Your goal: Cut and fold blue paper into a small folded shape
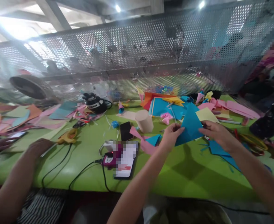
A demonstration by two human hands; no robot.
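Observation:
Both my hands hold one blue paper triangle [190, 126] up above the green table [185, 174]. My left hand [171, 134] pinches its lower left edge, fingers closed on the paper. My right hand [217, 133] grips its right edge, fingers curled over it. More blue paper pieces [218, 151] lie on the table under my right wrist, and a small blue scrap [153, 139] lies left of my left hand beside a pink paper strip [143, 141].
A co-worker's hand [38, 147] rests at the left by yellow-handled scissors [68, 136]. A paper cup [143, 121], a black phone [125, 130], cabled devices [124, 158] and stacks of coloured paper [165, 104] crowd the middle and back. A perforated metal screen [151, 53] stands behind.

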